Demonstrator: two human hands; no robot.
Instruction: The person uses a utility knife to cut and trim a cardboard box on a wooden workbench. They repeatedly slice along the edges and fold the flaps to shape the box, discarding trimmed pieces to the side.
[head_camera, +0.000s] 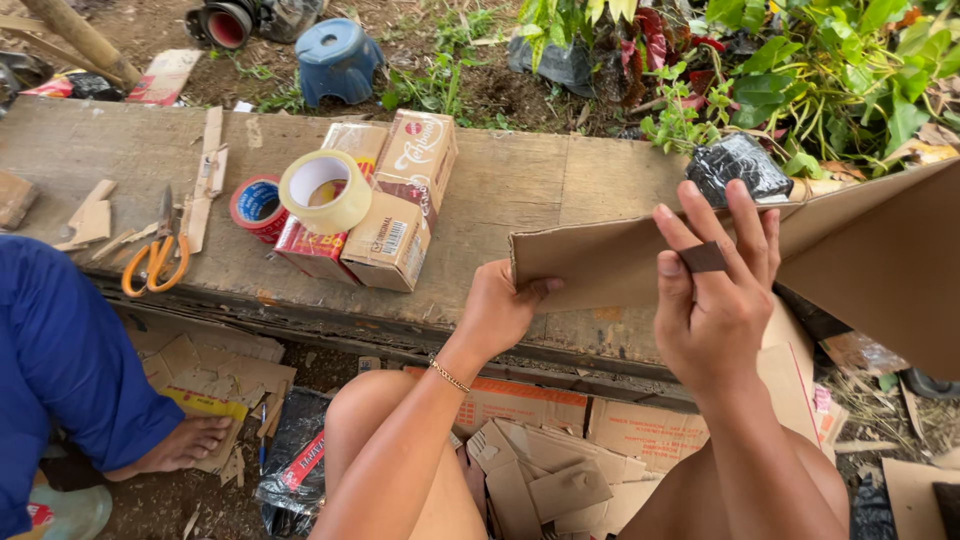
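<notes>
A wooden bench (520, 190) stretched across the ground. Above its right end, a large cardboard sheet (860, 250) was held up, folded. The left hand (497, 310) clasped its left edge; the right hand (712, 290) pinched a small dark strip (703, 258) against it. 2 cartons (385, 205), 2 tape rolls (325, 190) and orange scissors (157, 255) lay on the bench.

Wooden plank bench (520, 180) holding orange-handled scissors (155, 258), a clear tape roll (325, 190) atop stacked cartons (375, 205), and a red tape roll (256, 207). Blue plastic stool (336, 60) behind, on dirt.
</notes>
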